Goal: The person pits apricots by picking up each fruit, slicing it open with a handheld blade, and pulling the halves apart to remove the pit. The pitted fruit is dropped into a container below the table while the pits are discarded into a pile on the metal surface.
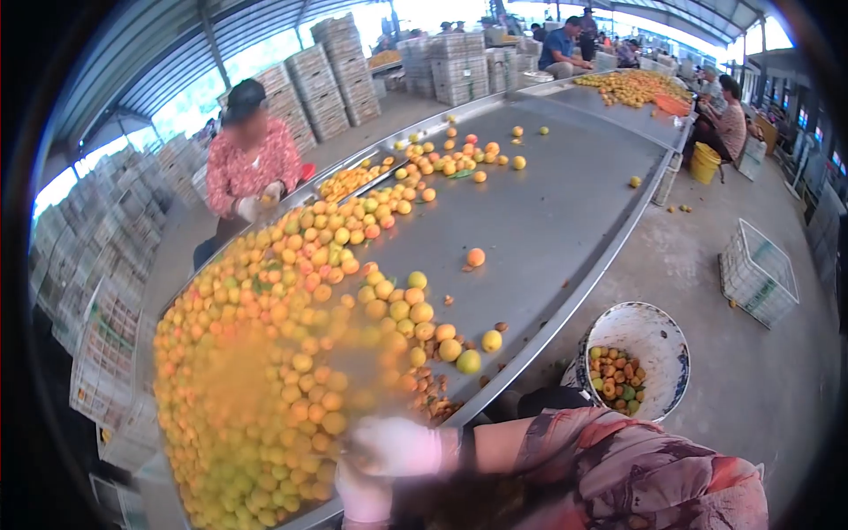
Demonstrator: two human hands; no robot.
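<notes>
My right hand (pixel 397 447), in a pale glove, reaches in from the right at the near edge of a metal table (pixel 539 208). Just below it is my left hand (pixel 364 496), also gloved. Both hands are closed and close together, with a small brownish thing between them that I cannot make out. Beside them lies a big heap of apricots (pixel 265 309), orange to greenish yellow, part of it blurred by a smear in the view. Brown, shrivelled pieces (pixel 433 393) lie near the table rim. A single apricot (pixel 475 257) sits apart from the heap.
A white bucket (pixel 661 353) holding browned and green fruit stands on the floor to my right, near a white crate (pixel 760 274). Across the table sits a person in a pink top (pixel 252 163). Stacked crates (pixel 124 203) line the left; other people (pixel 565 49) work farther back.
</notes>
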